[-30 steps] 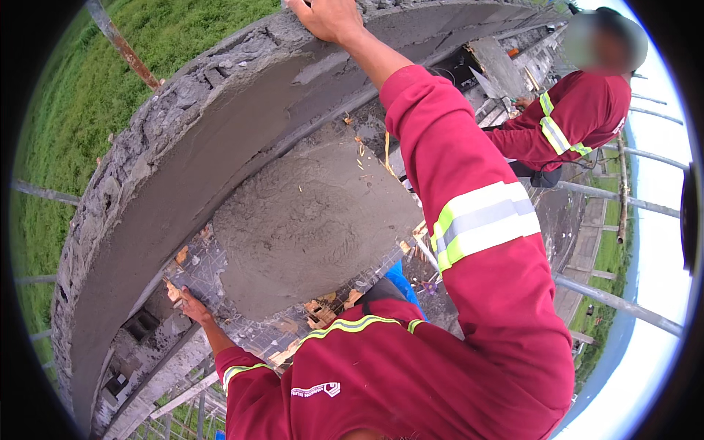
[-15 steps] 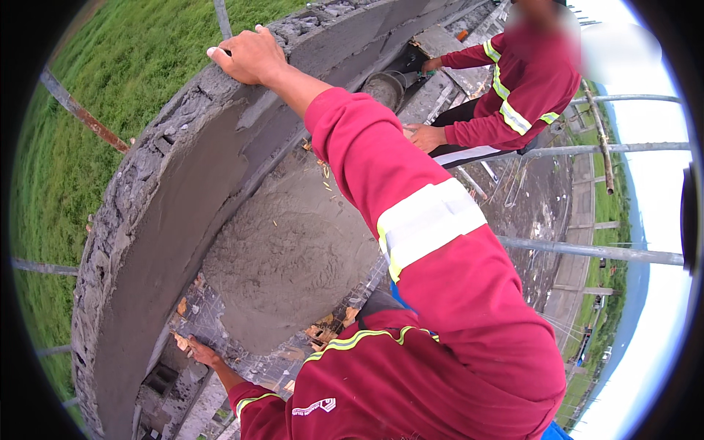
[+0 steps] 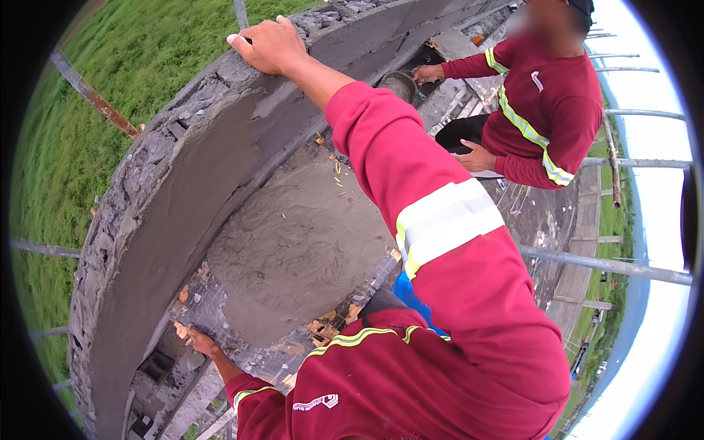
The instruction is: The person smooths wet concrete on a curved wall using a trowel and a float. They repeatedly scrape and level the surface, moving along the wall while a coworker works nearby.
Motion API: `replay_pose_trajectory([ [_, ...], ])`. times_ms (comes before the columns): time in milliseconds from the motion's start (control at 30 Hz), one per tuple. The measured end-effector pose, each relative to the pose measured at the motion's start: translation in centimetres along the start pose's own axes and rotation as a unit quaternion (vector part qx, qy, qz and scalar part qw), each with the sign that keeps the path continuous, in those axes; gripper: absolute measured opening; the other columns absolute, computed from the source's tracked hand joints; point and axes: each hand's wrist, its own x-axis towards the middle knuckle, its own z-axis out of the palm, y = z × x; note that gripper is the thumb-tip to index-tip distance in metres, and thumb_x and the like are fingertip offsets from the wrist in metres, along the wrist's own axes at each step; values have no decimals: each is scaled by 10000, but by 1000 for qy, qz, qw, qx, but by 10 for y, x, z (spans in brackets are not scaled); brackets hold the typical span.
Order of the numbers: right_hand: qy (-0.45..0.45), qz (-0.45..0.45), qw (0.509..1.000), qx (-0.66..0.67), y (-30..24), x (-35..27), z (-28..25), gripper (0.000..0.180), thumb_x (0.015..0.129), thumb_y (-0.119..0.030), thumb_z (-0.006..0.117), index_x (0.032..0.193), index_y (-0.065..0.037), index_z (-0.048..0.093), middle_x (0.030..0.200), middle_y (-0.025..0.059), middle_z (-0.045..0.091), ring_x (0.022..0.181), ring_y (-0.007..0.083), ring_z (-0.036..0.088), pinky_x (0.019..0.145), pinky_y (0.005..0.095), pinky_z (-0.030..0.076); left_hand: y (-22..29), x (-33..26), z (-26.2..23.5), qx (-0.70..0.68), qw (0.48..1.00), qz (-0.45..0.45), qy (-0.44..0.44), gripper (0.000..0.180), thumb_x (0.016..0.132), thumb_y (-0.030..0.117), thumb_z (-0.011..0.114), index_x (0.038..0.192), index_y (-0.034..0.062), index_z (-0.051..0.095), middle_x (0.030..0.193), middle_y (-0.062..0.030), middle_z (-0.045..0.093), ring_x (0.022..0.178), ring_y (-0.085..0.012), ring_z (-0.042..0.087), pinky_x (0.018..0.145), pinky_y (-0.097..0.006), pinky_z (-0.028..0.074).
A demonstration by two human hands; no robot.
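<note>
My right hand (image 3: 270,45) lies on top of a curved, freshly plastered grey wall (image 3: 183,213), fingers curled over its upper edge. The red sleeve with a reflective band (image 3: 447,224) stretches up to it. My left hand (image 3: 199,342) is low down, pressed on the mesh-covered platform (image 3: 220,315) at the foot of a large heap of wet mortar (image 3: 301,242). A tan scrap (image 3: 180,330) lies at its fingertips; whether the fingers hold it is unclear.
A co-worker in a red suit (image 3: 546,110) crouches at the upper right, one hand at a dark bucket (image 3: 400,82). Scaffold pipes (image 3: 609,265) run along the right side. A rusty bar (image 3: 92,95) sticks out beyond the wall, with grass (image 3: 51,191) far below.
My view has swung so the wall top and my right hand sit lower and further left in the picture. The co-worker shows more fully. Both hands stay where they were.
</note>
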Motion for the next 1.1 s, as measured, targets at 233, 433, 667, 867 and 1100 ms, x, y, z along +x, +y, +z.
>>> replay_pose_trajectory([
  [233, -16, -14, 1000, -21, -4, 1, -4, 545, 1026, -512, 366, 1252, -156, 711, 1073, 161, 732, 1082, 320, 654, 1138, 518, 310, -14, 5, 12, -139, 985, 43, 97, 672, 952, 492, 630, 1335, -60, 590, 1356, -203, 613, 1218, -339, 577, 1049, -426, 410],
  [433, 33, -32, 998, 39, -2, -1, -6, 469, 1002, -458, 431, 990, -99, 732, 978, 197, 719, 1007, 391, 647, 1086, 559, 353, -16, 5, 13, -95, 993, 22, 71, 677, 960, 516, 601, 1310, -63, 605, 1342, -232, 613, 1219, -365, 574, 1032, -435, 416],
  [667, -1, -3, 1000, -2, 4, 4, 6, 561, 1016, -529, 369, 1257, -153, 710, 1117, 166, 723, 1146, 322, 628, 1171, 510, 271, 14, -6, -2, 10, 998, -56, 15, 679, 983, 554, 522, 1226, -64, 660, 1256, -288, 639, 1145, -404, 596, 1006, -458, 420],
  [867, 1, 3, 1000, -4, 3, 3, 5, 564, 1013, -532, 375, 1255, -148, 711, 1107, 174, 723, 1129, 334, 635, 1165, 512, 280, 9, -3, -2, -54, 998, -25, 14, 790, 919, 592, 604, 1266, -117, 616, 1294, -305, 616, 1170, -434, 585, 1047, -473, 410],
  [1100, 27, -30, 998, 49, -4, -1, -8, 458, 990, -419, 470, 885, -74, 751, 952, 218, 715, 972, 423, 652, 1063, 574, 378, -6, 1, 9, -120, 989, -1, 83, 697, 936, 516, 619, 1299, -78, 614, 1321, -241, 630, 1237, -384, 569, 1065, -439, 401],
])
